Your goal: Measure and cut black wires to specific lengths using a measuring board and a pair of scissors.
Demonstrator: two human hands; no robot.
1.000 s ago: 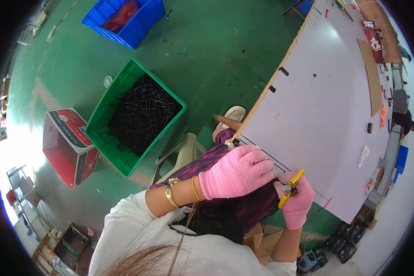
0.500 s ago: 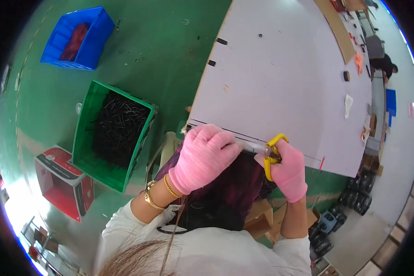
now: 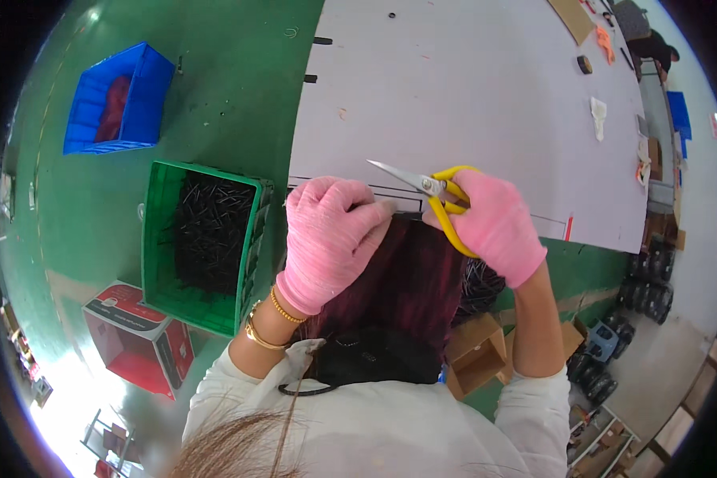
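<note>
My right hand (image 3: 495, 225), in a pink glove, grips yellow-handled scissors (image 3: 430, 190) whose blades point left over the near edge of the white table (image 3: 470, 95). My left hand (image 3: 329, 231), also in a pink glove, is closed at the table edge beside the blades, pressing on something dark that I cannot make out. Below both hands dark maroon cloth (image 3: 410, 279) covers my lap.
A green crate (image 3: 203, 243) full of thin black pieces stands on the green floor to my left. A blue crate (image 3: 119, 99) lies farther off, a red box (image 3: 139, 338) nearer. Small cardboard boxes (image 3: 476, 350) sit under the table edge. Scraps lie at the table's far right.
The view has swung so the table edge lies straight ahead. My right hand has risen and turned the scissors, whose blades now point left above my left hand.
</note>
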